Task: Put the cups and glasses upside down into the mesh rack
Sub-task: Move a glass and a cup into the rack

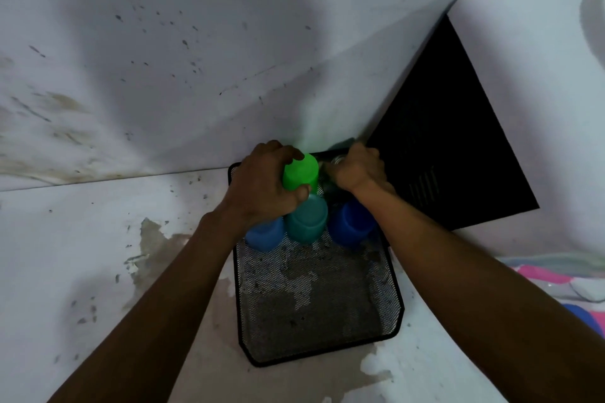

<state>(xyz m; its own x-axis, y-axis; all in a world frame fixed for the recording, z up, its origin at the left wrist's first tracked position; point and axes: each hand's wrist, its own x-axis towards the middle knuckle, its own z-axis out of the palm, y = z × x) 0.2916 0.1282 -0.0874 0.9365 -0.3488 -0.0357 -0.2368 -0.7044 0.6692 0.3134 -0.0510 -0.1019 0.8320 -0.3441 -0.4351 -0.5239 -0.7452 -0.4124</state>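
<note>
A black mesh rack (327, 347) lies on the floor against the wall. At its far end stand three upturned cups: a light blue cup (264, 236), a teal cup (307, 220) and a dark blue cup (350, 222). My left hand (262, 183) grips a bright green cup (300, 172), bottom up, at the rack's far edge. My right hand (358, 167) is closed on a clear glass (329, 170) beside the green cup; the glass is mostly hidden by the fingers.
A stained white wall (163, 75) runs behind the rack. A dark panel (442, 141) leans at the right. Coloured cloth (563, 285) lies at the right edge. The near half of the rack holds nothing.
</note>
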